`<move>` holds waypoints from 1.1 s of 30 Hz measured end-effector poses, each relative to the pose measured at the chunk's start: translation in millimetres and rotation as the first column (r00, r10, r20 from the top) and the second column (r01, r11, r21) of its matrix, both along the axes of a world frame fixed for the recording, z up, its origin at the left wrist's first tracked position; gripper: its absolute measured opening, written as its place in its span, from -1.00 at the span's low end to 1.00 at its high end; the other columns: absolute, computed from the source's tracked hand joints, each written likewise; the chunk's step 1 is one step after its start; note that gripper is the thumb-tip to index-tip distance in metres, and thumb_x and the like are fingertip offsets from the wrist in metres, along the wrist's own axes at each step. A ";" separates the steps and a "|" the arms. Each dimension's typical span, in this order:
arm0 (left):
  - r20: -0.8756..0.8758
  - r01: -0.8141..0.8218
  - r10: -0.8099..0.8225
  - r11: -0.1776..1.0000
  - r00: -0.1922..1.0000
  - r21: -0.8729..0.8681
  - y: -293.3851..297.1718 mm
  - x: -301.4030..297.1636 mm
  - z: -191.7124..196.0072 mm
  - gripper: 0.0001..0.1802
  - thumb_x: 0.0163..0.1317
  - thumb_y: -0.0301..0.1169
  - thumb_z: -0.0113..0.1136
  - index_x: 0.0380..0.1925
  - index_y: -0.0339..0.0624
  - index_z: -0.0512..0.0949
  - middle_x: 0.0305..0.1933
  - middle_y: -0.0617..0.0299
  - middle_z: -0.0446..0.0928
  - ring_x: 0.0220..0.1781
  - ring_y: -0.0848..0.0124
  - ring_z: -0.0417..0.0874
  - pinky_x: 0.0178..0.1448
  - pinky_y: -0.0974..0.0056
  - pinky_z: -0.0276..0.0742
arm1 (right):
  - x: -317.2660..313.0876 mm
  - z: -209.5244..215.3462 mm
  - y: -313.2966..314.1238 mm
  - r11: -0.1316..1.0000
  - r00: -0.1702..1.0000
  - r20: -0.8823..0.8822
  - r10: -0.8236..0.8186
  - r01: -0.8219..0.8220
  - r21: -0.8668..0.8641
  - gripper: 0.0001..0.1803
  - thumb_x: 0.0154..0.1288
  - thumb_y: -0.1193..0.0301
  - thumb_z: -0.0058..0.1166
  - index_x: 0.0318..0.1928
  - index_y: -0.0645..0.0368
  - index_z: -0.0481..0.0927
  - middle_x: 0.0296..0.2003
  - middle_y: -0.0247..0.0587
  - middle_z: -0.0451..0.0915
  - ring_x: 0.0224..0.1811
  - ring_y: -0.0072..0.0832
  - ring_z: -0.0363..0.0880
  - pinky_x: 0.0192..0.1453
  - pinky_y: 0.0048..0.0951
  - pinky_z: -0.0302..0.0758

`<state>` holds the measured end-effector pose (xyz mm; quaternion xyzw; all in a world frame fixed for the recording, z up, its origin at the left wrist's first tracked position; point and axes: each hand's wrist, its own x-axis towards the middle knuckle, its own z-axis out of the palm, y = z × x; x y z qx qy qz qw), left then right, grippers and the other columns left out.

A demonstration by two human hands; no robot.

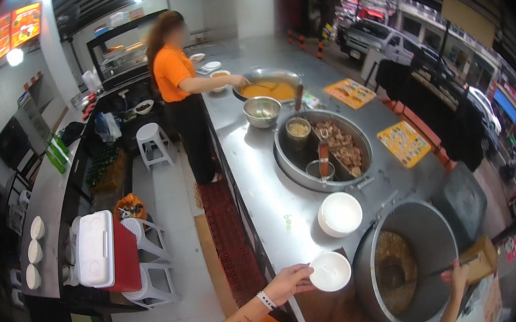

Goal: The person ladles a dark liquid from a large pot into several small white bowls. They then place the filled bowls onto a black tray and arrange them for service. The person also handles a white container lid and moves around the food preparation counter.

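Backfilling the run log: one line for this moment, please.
left hand holds white bowl | right hand grips ladle in large pot | divided pan on metal counter

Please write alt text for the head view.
The left hand holds a white bowl beside a deep pot of brown liquid; the right hand holds a handle reaching into it. Beyond, a co-worker reaches over a pan.

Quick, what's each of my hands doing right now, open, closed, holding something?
Left hand: closed on the rim of a white bowl.
Right hand: closed around a long handle over the big pot.
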<state>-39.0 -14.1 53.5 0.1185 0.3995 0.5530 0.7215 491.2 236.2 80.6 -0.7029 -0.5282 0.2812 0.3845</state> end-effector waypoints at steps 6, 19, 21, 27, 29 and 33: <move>0.005 -0.011 0.011 1.000 1.000 0.000 -21.7 0.2 -9.5 -0.60 0.37 -0.32 0.11 0.09 -0.36 0.41 -0.10 0.18 0.55 -0.07 0.41 0.62 0.08 0.31 0.59 | -18.7 4.4 -21.5 1.000 0.999 -0.029 -0.027 0.027 0.001 -0.66 0.38 0.27 -0.09 -0.27 0.38 0.52 -0.64 -0.04 0.57 -0.70 -0.36 0.60 -0.66 -0.45 0.58; -0.024 0.116 -0.116 0.993 0.993 0.016 -22.7 22.0 -19.0 -0.59 0.33 -0.32 0.15 0.08 -0.32 0.37 0.02 0.16 0.47 0.01 0.40 0.57 0.16 0.27 0.54 | -23.3 -15.8 -21.8 0.997 0.995 -0.062 -0.077 0.078 0.022 -0.74 0.38 0.35 -0.08 -0.27 0.35 0.46 -0.70 -0.02 0.52 -0.78 -0.34 0.54 -0.74 -0.43 0.50; -0.036 0.114 -0.113 0.993 0.993 0.008 -23.2 20.9 -15.8 -0.58 0.33 -0.31 0.16 0.08 -0.32 0.36 0.02 0.17 0.47 0.02 0.40 0.57 0.17 0.27 0.54 | -16.9 -16.7 -18.7 0.997 0.996 -0.057 -0.071 0.072 0.001 -0.75 0.37 0.35 -0.08 -0.27 0.35 0.47 -0.71 -0.02 0.52 -0.77 -0.34 0.55 -0.75 -0.43 0.49; -0.025 0.097 -0.097 0.995 0.995 0.011 -20.7 23.9 -25.2 -0.57 0.32 -0.32 0.17 0.09 -0.32 0.36 0.02 0.16 0.47 0.02 0.38 0.57 0.16 0.26 0.55 | -30.3 -5.7 -23.9 0.998 0.999 0.002 -0.053 0.053 0.044 -0.67 0.40 0.30 -0.09 -0.32 0.36 0.54 -0.71 -0.02 0.54 -0.74 -0.34 0.57 -0.69 -0.42 0.52; -0.027 0.131 -0.130 0.991 0.991 0.027 -13.6 28.4 -21.2 -0.57 0.32 -0.32 0.17 0.09 -0.33 0.35 0.02 0.16 0.47 0.02 0.37 0.57 0.15 0.25 0.55 | -31.4 -16.4 -21.0 0.996 0.989 0.146 0.000 -0.014 0.093 -0.54 0.43 0.22 -0.14 -0.47 0.32 0.60 -0.75 -0.06 0.54 -0.73 -0.35 0.58 -0.59 -0.36 0.55; -0.042 0.078 -0.075 0.994 0.996 0.073 -12.5 30.9 -17.8 -0.63 0.31 -0.40 0.14 0.06 -0.33 0.39 -0.02 0.14 0.54 -0.01 0.36 0.60 0.09 0.24 0.58 | -60.0 -28.2 -1.8 0.936 0.622 0.761 0.181 -0.347 0.061 -0.70 0.26 0.39 -0.04 -0.56 0.23 0.60 -0.67 -0.11 0.58 -0.54 -0.15 0.60 -0.37 -0.18 0.55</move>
